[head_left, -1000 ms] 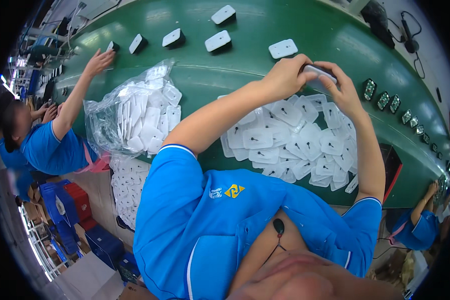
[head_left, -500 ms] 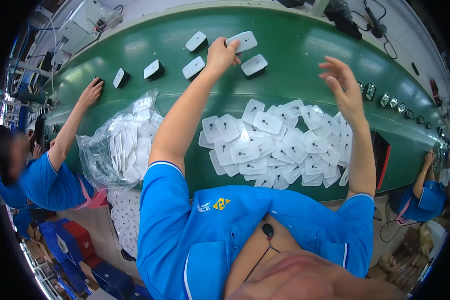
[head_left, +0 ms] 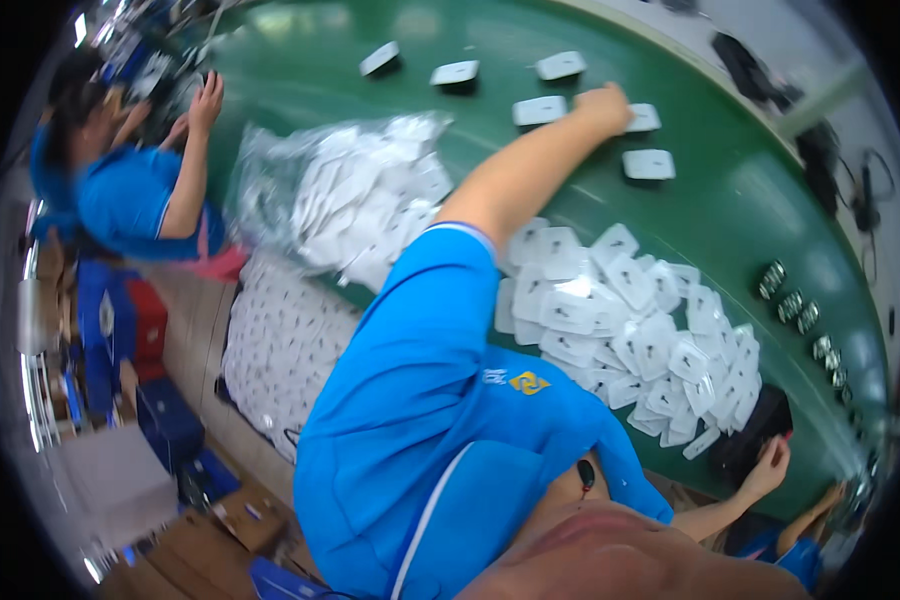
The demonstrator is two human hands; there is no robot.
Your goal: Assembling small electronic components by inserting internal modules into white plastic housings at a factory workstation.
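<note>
On the far side of the green table my left hand (head_left: 602,108) is closed at the near edge of a white-topped black case (head_left: 646,118); its fingertips are partly hidden. Another such case (head_left: 540,110) stands just left of the hand, and one more (head_left: 648,164) sits nearer to me. At the right, my right hand (head_left: 767,467) is beside a black box (head_left: 745,430). Its fingers are curled together, and whatever they hold cannot be made out. Between my arms spreads a heap of white rounded plates (head_left: 625,335), each with a small dark mark.
A clear plastic bag (head_left: 270,200) of white plates lies left of my arm. More cases (head_left: 455,72) stand farther left. Small shiny parts (head_left: 790,303) line the right side of the green table (head_left: 730,220). A co-worker (head_left: 135,195) works at the left.
My view has turned, shifting the scene. My left hand has brought its white-topped piece down to the table beside the other cases. My right hand has moved from above the table to the black box.
</note>
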